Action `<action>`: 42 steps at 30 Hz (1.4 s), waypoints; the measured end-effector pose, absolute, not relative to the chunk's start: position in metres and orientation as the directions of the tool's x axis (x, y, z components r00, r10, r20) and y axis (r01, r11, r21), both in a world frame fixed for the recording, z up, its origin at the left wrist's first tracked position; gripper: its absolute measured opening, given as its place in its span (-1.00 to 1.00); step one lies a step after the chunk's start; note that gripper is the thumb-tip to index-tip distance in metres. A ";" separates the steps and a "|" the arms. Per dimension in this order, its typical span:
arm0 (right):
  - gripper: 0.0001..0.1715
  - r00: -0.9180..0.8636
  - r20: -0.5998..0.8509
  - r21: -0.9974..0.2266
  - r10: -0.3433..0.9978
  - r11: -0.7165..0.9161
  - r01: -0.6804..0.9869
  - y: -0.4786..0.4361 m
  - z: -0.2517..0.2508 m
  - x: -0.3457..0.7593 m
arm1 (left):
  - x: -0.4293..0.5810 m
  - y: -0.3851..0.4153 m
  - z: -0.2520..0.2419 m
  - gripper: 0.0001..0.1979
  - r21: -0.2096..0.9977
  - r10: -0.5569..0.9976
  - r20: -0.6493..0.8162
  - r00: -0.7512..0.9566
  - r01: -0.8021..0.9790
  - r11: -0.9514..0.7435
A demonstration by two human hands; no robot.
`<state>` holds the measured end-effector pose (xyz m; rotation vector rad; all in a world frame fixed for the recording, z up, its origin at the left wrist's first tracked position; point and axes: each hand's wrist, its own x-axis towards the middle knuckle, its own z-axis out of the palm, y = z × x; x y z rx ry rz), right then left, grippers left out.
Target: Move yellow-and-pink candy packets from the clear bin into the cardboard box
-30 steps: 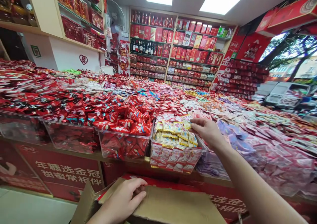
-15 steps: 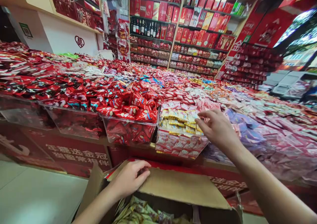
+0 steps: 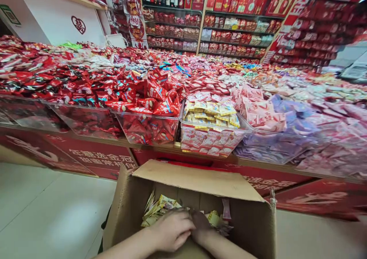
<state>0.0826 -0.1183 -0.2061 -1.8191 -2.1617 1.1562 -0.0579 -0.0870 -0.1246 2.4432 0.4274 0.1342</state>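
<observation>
Both my hands reach down into an open cardboard box [image 3: 197, 180] on the floor in front of me. My left hand [image 3: 172, 228] is curled, knuckles up, over a heap of yellow sweet packets [image 3: 160, 207] inside the box. My right hand [image 3: 200, 221] lies just to its right, in shadow, with its fingers buried among the packets and hidden. Above the box, on the counter, a clear bin [image 3: 209, 142] holds pink packets topped with a layer of the same yellow packets [image 3: 212, 112].
A long counter holds clear bins heaped with red sweets [image 3: 149, 106], pink packets [image 3: 258, 114] and purple packets [image 3: 289, 110]. Shelves of red boxes and bottles [image 3: 229, 7] line the back wall. Pale floor [image 3: 51, 209] lies left of the box.
My right hand left the yellow packets on the counter bin and dropped into the box. My left hand slid off the box flap and went inside. My view tilted downward.
</observation>
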 end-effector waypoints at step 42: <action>-0.62 0.087 -0.402 -0.916 0.912 -0.399 -0.045 -0.144 -0.204 0.094 | -0.055 -0.105 -0.177 -0.71 0.753 0.766 -0.528 0.368 -0.213 0.622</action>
